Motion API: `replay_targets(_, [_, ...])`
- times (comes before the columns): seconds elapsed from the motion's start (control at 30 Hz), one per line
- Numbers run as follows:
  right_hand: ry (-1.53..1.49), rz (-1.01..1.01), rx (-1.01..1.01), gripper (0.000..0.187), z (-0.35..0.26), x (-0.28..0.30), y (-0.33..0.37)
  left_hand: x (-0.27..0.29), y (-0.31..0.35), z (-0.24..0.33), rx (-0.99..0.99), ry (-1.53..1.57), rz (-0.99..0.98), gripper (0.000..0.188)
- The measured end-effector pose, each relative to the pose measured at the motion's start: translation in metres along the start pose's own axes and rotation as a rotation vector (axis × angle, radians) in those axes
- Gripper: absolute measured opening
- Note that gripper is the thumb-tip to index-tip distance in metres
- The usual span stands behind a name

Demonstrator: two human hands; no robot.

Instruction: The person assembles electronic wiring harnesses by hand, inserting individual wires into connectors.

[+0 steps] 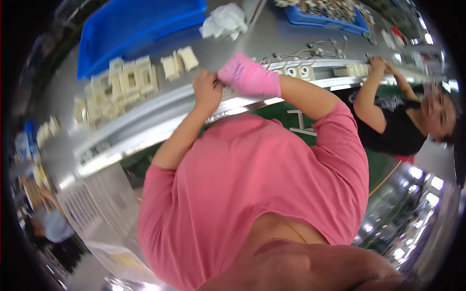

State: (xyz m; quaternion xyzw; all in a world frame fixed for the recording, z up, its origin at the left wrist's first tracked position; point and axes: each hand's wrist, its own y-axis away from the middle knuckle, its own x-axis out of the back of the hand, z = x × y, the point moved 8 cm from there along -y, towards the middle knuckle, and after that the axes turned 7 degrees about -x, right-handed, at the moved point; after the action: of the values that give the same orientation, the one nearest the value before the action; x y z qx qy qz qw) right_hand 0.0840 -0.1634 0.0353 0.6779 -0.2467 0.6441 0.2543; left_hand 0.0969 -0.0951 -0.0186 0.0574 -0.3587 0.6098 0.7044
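Here, left hand (208, 89) and pink-gloved right hand (242, 72) pinched together at the workbench's (272, 39) near edge; fingers curled, grasp unclear. Cream plastic frames (128, 77) stacked near blue bin (136, 29).

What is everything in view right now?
bin: one, blue, table's far left
cream parts: many, stacked, left of the hands
cloth: one, white, beside the bin
tray: one, blue, holding small parts, far right
wires: a tangle, pale, beyond the right hand
table: one, grey metal
co-worker: one, black shirt, right
left hand: bare, touching the right hand
right hand: pink-gloved, table edge
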Motion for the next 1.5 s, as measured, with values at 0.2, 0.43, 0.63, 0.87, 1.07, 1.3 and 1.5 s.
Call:
replay_targets(0.2, [0.005, -0.126, -0.060, 0.014, 0.011, -0.010, -0.006, 0.003, 0.005, 0.004, -0.045, 0.004, 0.017, 0.007])
replay_targets(0.43, [0.037, -0.138, -0.152, 0.016, 0.020, -0.007, -0.004, 0.005, 0.011, 0.013, -0.090, 0.003, 0.016, 0.009])
replay_targets(0.63, [0.058, -0.199, -0.147, 0.017, 0.015, -0.017, -0.002, 0.005, 0.008, 0.020, -0.152, 0.017, 0.028, 0.010])
replay_targets(0.87, [-0.053, -0.302, -0.269, 0.022, 0.028, -0.017, -0.004, 0.002, 0.010, 0.015, -0.164, -0.020, 0.003, 0.015])
replay_targets(1.07, [-0.082, 0.378, -0.119, 0.025, -0.027, 0.017, 0.014, 0.026, 0.016, -0.012, 0.043, 0.396, 0.282, 0.024])
replay_targets(1.3, [-0.145, 0.381, -0.101, 0.023, -0.020, -0.015, 0.036, 0.010, 0.011, -0.008, -0.024, 0.400, 0.132, 0.024])
replay_targets(1.5, [-0.099, 0.401, -0.341, 0.018, 0.036, -0.017, 0.097, 0.003, 0.015, -0.014, 0.086, 0.369, 0.081, 0.022])
